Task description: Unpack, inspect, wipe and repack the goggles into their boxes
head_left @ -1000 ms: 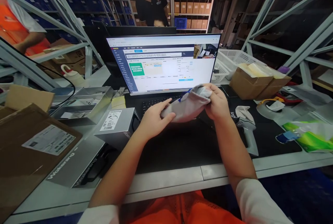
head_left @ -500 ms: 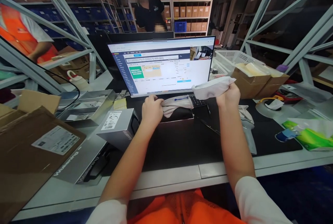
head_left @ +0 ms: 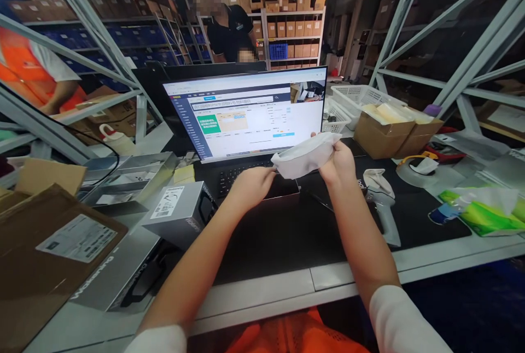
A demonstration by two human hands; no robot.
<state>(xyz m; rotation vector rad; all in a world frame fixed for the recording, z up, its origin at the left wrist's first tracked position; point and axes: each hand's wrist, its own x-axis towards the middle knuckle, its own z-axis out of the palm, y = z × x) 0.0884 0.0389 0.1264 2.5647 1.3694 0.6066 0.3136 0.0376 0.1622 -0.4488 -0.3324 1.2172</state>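
Note:
A white soft cloth pouch [head_left: 305, 155] is held up in front of the monitor. My right hand [head_left: 339, 164] grips its right end, thumb and fingers closed on it. At the pouch's left end, my left hand [head_left: 254, 186] is closed in a pinch, fingertips against the fabric. The greyish pouch with a blue strip seen earlier does not show now; whether it is behind the white one I cannot tell. Below the hands, a flat dark box [head_left: 283, 192] lies on the black mat [head_left: 270, 243], in front of the keyboard [head_left: 229, 178].
A monitor [head_left: 254, 118] stands behind. Grey boxes [head_left: 180, 213] and an open carton [head_left: 53, 254] occupy the left. Rightward are a handheld scanner [head_left: 388, 216] with cloth on it, a tape roll [head_left: 418, 167], a tissue pack [head_left: 488, 211] and cartons [head_left: 381, 134]. Two people are beyond.
My right hand has brought the white pouch left and down towards my left hand. The greyish pouch with the blue strip has gone out of sight. The camera view has shifted slightly.

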